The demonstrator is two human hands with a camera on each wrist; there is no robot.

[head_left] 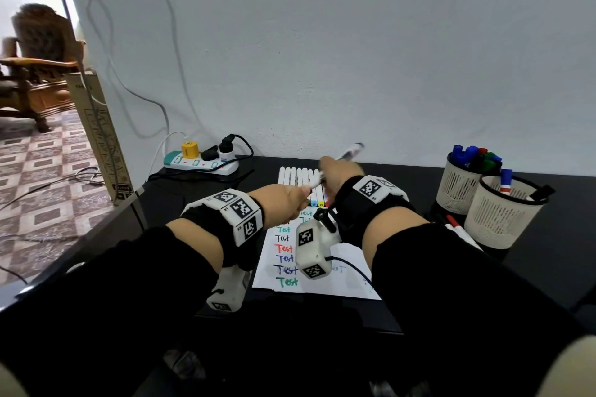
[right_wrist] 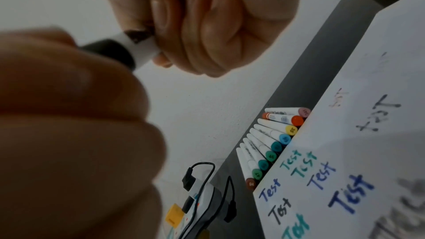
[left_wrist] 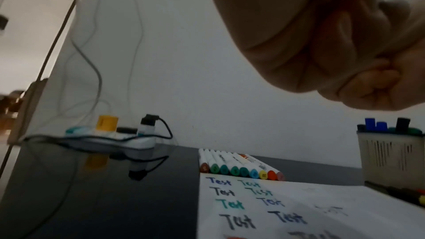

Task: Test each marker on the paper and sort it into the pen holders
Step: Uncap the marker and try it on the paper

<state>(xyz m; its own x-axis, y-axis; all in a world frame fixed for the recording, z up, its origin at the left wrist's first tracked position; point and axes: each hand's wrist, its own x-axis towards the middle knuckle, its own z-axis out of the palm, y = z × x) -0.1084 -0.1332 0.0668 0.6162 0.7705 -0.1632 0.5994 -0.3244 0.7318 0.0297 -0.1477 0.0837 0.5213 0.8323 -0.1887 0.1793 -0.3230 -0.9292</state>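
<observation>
Above the paper (head_left: 338,255), a white marker (head_left: 350,151) is held in the air between both hands. The right hand (head_left: 338,176) is curled round the barrel; the left hand (head_left: 287,201) is closed round the near end, where a black section (right_wrist: 110,52) shows in the right wrist view. Whether that section is the cap cannot be told. The step is judged to be uncapping or recapping.

To do it well, the pull or push is best kept straight along the barrel, with the barrel gripped firmly near the joint, so that the tip is not bent and no ink is smeared on the fingers.

Beyond the paper, untested markers (head_left: 300,179) are laid in a row, touching side by side.

At right, two mesh pen holders (head_left: 503,216) stand touching. Several markers with blue, red, green and dark caps (head_left: 477,156) are held in the rear one. One blue-capped marker (head_left: 505,180) and a dark one (head_left: 543,192) are seen in the front one. How the sorting is divided cannot be told.
</observation>
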